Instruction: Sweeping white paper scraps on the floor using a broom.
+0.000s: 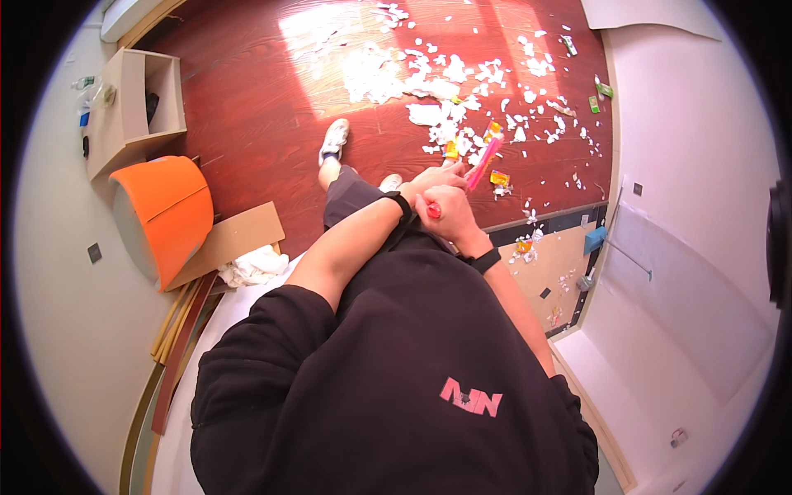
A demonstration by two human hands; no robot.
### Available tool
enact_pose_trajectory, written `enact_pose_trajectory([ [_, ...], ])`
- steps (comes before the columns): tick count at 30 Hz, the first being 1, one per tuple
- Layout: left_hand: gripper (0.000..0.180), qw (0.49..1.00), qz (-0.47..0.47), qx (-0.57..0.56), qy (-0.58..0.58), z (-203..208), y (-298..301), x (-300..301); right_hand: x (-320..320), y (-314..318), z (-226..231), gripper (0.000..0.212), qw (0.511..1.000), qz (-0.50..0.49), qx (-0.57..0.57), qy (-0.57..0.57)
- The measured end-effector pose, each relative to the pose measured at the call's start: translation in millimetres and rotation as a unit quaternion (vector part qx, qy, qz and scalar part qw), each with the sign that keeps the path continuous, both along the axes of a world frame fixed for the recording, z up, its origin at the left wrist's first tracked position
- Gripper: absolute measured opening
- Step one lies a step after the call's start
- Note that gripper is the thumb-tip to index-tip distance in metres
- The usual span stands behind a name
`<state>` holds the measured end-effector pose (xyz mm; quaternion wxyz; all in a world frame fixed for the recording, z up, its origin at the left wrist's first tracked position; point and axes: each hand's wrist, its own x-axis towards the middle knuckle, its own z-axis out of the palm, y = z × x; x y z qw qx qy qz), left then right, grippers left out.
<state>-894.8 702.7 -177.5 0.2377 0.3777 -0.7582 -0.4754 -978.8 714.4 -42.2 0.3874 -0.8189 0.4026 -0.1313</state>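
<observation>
My right hand (451, 212) is closed in a fist round a long pink-red stick (484, 162). The stick's rounded red end pokes out of the fist toward my chest. Just beyond, my left hand (437, 178) reaches across from the left, its fingers bent against the same stick. Part of that grip is hidden behind the right hand. From there the stick slants away to the right, over the littered floor. Whether a head is fixed at its far end is hard to make out. An orange-yellow wrapper (500, 178) lies close to the stick.
White paper scraps (445, 82) cover much of the red wooden floor (247, 107). Green packets (605, 88) lie by the right wall. To the left stand an orange chair (173, 210), an open wooden cabinet (153, 99) and a cardboard sheet (239, 239) beside white cloth (254, 266).
</observation>
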Motion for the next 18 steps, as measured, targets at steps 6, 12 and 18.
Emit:
enact_pose_trajectory([
  [6,0.015,0.993,0.112,-0.007,0.043,-5,-39,105,83,-48,16,0.023,0.994,0.043,0.008,-0.104],
  [12,0.025,0.921,0.389,0.019,-0.002,-23,-66,238,204,-101,-9,0.018,0.979,0.022,0.048,-0.197],
  [18,0.049,0.833,0.512,0.154,-0.141,-49,-66,333,300,-129,-61,0.013,0.958,0.054,0.117,-0.258],
])
